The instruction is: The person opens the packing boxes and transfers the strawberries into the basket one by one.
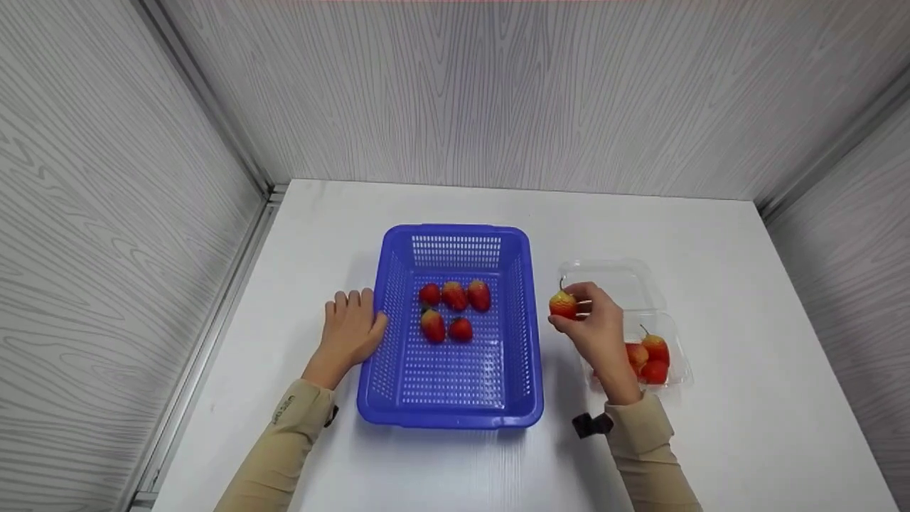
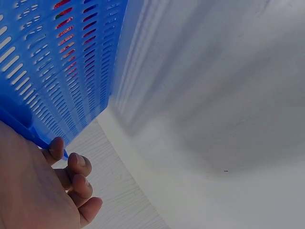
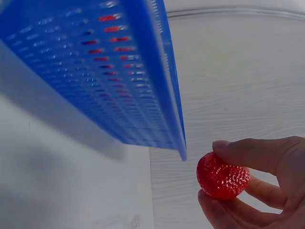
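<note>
A blue plastic basket (image 1: 449, 419) with slotted sides stands on the white table. Several red strawberries (image 1: 461, 329) lie on its floor, towards the far half. My left hand (image 1: 352, 331) holds the basket's left rim, the thumb over it and the fingers along the outside. To the right of the basket, my right hand (image 1: 596, 327) pinches a strawberry (image 1: 562, 306) above the table between thumb and fingers. It is red with a yellow top and a thin dark stem; in the right wrist view its red underside (image 3: 222, 176) shows.
A clear plastic box (image 1: 680, 355) with its lid (image 1: 615, 281) flipped back stands to the right, partly behind my right forearm. Several strawberries (image 1: 654, 372) are inside it. Pale wood-grain panels (image 1: 469, 99) enclose the table at the back and both sides.
</note>
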